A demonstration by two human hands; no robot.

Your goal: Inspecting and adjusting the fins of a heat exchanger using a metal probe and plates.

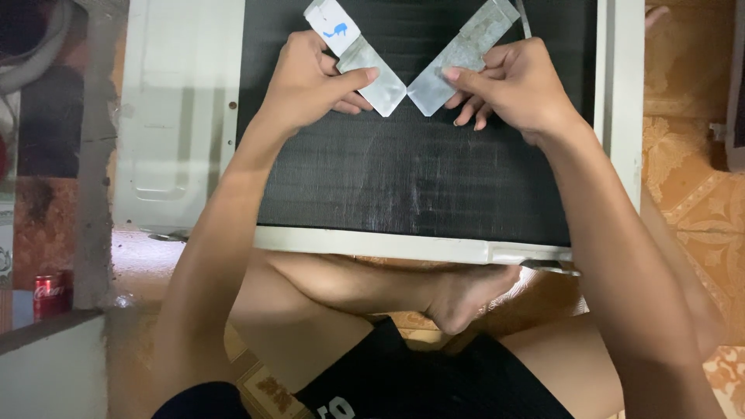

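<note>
Sitting cross-legged on the patterned floor tiles (691, 194), the person has a white-framed unit (174, 116) lying flat in front of the knees, its black finned panel (411, 178) facing up, which puts the fins within easy reach of both arms. Two flat grey metal strips rest on the panel at about twelve o'clock, slanted so their near ends almost meet in a V. The left hand (310, 81) is closed on the left strip (358, 54), thumb pressed on top and fingers curled beneath; this strip carries a white label with a blue mark at its far end. The right hand (516, 81) pinches the right strip (462, 54) likewise, thumb over, fingers tucked under. A red drink can (46, 296) stands at nine o'clock, well apart.
</note>
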